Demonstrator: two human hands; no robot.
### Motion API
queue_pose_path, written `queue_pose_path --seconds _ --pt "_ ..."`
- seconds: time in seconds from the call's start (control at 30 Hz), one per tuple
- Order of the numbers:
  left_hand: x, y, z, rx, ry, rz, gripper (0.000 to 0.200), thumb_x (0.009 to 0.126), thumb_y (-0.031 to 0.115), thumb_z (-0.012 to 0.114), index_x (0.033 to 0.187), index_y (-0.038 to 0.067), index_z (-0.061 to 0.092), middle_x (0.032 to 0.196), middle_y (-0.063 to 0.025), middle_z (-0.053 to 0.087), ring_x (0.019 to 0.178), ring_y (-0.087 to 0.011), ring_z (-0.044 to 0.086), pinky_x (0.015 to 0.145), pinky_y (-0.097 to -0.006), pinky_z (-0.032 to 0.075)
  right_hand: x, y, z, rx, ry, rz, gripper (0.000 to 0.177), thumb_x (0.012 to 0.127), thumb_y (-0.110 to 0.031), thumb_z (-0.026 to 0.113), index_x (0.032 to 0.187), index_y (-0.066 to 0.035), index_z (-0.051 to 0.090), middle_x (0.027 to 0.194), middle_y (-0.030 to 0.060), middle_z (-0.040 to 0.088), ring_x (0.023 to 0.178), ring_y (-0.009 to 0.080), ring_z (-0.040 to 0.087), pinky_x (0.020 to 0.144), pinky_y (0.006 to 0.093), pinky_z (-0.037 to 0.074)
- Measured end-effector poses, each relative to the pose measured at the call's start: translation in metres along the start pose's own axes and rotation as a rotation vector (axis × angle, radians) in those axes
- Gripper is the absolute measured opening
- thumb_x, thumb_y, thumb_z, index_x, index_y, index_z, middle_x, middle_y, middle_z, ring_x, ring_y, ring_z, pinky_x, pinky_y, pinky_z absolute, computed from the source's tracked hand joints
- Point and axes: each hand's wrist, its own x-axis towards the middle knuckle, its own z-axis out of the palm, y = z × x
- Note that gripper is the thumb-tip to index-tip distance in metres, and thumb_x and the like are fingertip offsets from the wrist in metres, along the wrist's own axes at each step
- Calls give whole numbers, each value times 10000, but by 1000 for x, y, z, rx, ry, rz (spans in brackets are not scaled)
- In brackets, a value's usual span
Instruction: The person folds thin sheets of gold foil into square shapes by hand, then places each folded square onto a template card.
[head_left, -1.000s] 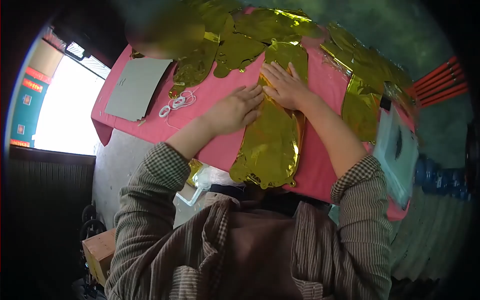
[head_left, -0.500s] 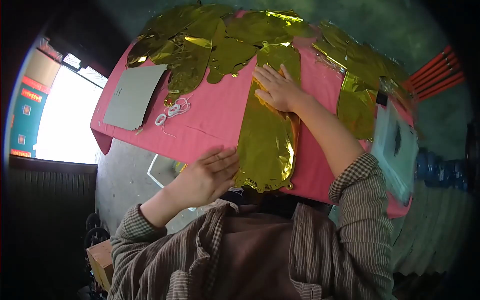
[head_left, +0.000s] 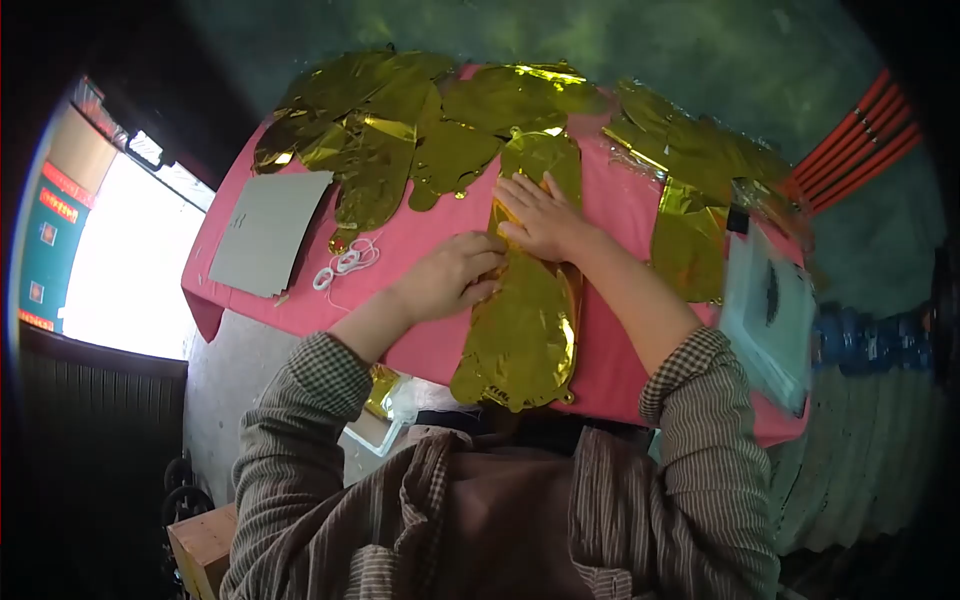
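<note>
Your right hand (head_left: 540,222) lies flat, fingers spread, on the upper part of a long gold foil piece (head_left: 522,335), pressing on it without gripping. Your left hand (head_left: 450,272) is lower and just to the left, fingers loosely bent at the foil's left edge; whether they pinch it can't be made out. The foil runs from just beyond your right fingertips down past both hands towards your body, on a pink cloth (head_left: 612,372). To the left of your left hand are a loop of white string (head_left: 350,260) and, farther out, grey sheets (head_left: 268,235). Beyond both hands spreads more gold foil (head_left: 360,150). Well to the right of your right hand lies a clear plastic pack (head_left: 762,315).
</note>
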Motion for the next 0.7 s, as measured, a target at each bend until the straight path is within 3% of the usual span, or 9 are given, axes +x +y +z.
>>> queue_pose_path --seconds 0.2,0.27,0.3,0.37,0.4,0.43,0.53,0.6,0.7 --pt "-3 0 1 49 -28 -7 291 780 109 641 1048 19 571 1129 -126 545 1092 -319 502 930 -405 415 -3 2 0 116 86 -33 605 921 -412 395 1431 -111 273 1494 96 250 1397 251 183 1132 485 57" --pt "-2 0 3 45 -35 -4 291 780 114 643 1045 18 572 1129 -127 545 1096 -318 500 931 -404 414 -3 10 -1 340 423 -108 507 898 -325 497 1334 -76 422 1405 119 393 1344 269 304 1114 446 177" --pt "-2 -1 3 47 -19 6 290 779 114 644 1043 18 571 1129 -128 546 1103 -318 497 935 -403 412 -8 10 -8 340 418 -101 507 898 -325 497 1334 -76 422 1405 119 393 1344 269 304 1114 446 177" --pt "-3 0 4 45 -5 13 289 777 113 644 1040 18 570 1129 -129 546 1110 -317 494 938 -403 410 -21 10 -41 525 611 -75 365 853 -219 589 1168 -39 545 1237 127 533 1206 283 465 1031 398 334" --pt "-3 1 3 48 -12 8 287 777 110 643 1039 18 569 1128 -130 546 1113 -318 493 939 -405 410 -34 10 -54 509 530 -40 284 817 -159 632 1064 -27 581 1116 131 579 1081 275 542 938 376 417" --pt "-2 1 2 52 -15 4 285 777 107 642 1037 19 569 1128 -131 546 1116 -319 492 940 -406 410 -49 11 -63 505 529 -40 284 817 -159 632 1064 -27 581 1116 131 579 1081 275 542 938 376 417" --pt "-3 0 3 38 39 11 237 777 139 642 980 29 586 1085 -108 566 1090 -286 509 936 -387 415 -99 18 -70 255 198 -71 271 812 -203 629 1007 -19 594 971 102 605 978 286 562 908 399 413" --pt "-3 -1 2 18 28 8 253 779 117 639 1006 23 580 1103 -124 558 1099 -306 503 935 -398 416 -124 21 -62 35 152 -283 322 805 -163 648 1092 -27 600 1129 109 598 1087 269 550 967 420 416" --pt "-4 -3 3 -12 13 8 271 783 95 636 1034 13 576 1121 -144 552 1108 -327 498 931 -407 419 -147 10 -53 27 187 -235 422 832 -201 624 1215 -40 551 1267 99 542 1202 257 488 1047 437 346"
